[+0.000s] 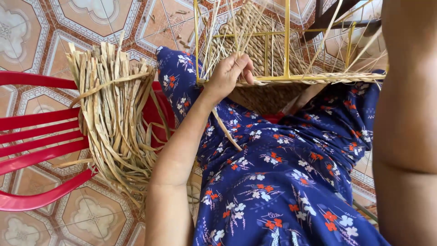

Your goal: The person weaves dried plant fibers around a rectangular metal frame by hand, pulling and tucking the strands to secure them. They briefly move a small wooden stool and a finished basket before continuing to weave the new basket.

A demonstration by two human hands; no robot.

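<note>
The half-woven basket point(273, 64) rested on the person's lap, against the blue floral dress point(282, 182); its walls were tightly plaited from pale, dry straw-coloured fibre, built around a frame of thin yellow rods point(287, 41) that stood upright and ran level along the rim. Loose, stiff strands rose from the weave in a fan, crossing in front of the frame and hiding parts of it. One flat strip point(226, 130) hung down from below the left hand across the dress. To the person's left, a thick bundle of flat dried leaf strips point(114, 114), papery and creased and tied about with one of its own strips, lay draped over the seat of a red plastic chair point(36, 141) with slatted bars. Beneath lay a floor of patterned tiles point(27, 32) in terracotta and cream. The left hand point(230, 73) reached forward with the arm nearly straight, its fingers curled shut on the basket's rim and the strands there. The right arm filled the right edge of the view, bent and blurred; its hand was out of view.
</note>
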